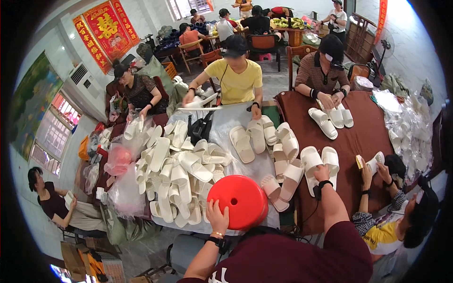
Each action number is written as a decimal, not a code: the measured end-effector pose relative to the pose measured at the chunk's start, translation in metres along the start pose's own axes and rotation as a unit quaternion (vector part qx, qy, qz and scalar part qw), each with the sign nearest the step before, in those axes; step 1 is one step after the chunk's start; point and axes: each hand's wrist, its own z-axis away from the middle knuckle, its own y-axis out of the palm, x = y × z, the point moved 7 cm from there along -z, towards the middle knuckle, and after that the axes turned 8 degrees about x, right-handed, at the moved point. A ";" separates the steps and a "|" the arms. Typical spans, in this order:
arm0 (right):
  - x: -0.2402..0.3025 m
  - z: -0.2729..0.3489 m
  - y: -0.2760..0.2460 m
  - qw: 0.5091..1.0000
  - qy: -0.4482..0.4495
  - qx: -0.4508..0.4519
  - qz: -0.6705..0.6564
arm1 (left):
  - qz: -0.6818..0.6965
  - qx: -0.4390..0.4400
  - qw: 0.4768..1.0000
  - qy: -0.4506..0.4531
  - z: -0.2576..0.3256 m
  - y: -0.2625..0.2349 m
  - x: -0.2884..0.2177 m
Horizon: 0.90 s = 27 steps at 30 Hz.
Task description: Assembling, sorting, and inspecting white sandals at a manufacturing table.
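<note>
My left hand (pixel 216 216) grips the near rim of a round red plastic stool (pixel 238 200) with a small hole in its top, held over the near edge of the table. My right hand (pixel 322 173) rests on the heel end of a white slipper (pixel 312 162), one of a pair lying side by side on the brown cloth; its mate (pixel 331 161) lies just to the right. A black band is on each of my wrists.
A heap of white slippers (pixel 177 170) covers the left of the table (pixel 363 137), with beige pairs (pixel 257 137) in the middle. Several seated people work around it; one at lower right holds a slipper (pixel 375 162). Clear bags (pixel 410 132) pile at right.
</note>
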 end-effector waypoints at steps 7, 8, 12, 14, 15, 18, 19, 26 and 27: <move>-0.019 -0.019 0.013 0.999 0.040 0.024 0.022 | -0.069 -0.015 0.997 -0.017 0.003 0.006 -0.011; -0.020 -0.021 0.014 0.999 0.038 0.026 0.023 | -0.072 -0.023 0.997 -0.013 0.003 0.006 -0.011; -0.024 -0.015 -0.001 0.999 0.039 -0.026 -0.026 | -0.079 -0.041 0.996 -0.012 0.007 0.003 -0.010; -0.036 -0.015 -0.006 0.996 0.051 -0.042 -0.054 | -0.082 -0.044 0.996 -0.011 0.005 0.001 -0.016; -0.049 -0.016 -0.014 0.992 0.030 -0.087 -0.082 | -0.084 -0.046 0.995 -0.008 0.003 0.002 -0.020; -0.041 -0.006 -0.023 0.982 -0.020 -0.133 -0.129 | -0.089 -0.054 0.995 -0.009 0.005 0.002 -0.014; -0.038 0.000 -0.026 0.978 -0.039 -0.150 -0.138 | -0.087 -0.054 0.995 -0.012 0.004 0.001 -0.016; 0.107 0.076 -0.025 0.867 -0.320 -0.021 -0.381 | -0.055 -0.050 0.997 -0.017 0.003 0.001 -0.005; 0.150 0.110 -0.032 0.886 -0.317 0.042 -0.336 | -0.040 -0.043 0.998 -0.027 0.005 0.000 0.002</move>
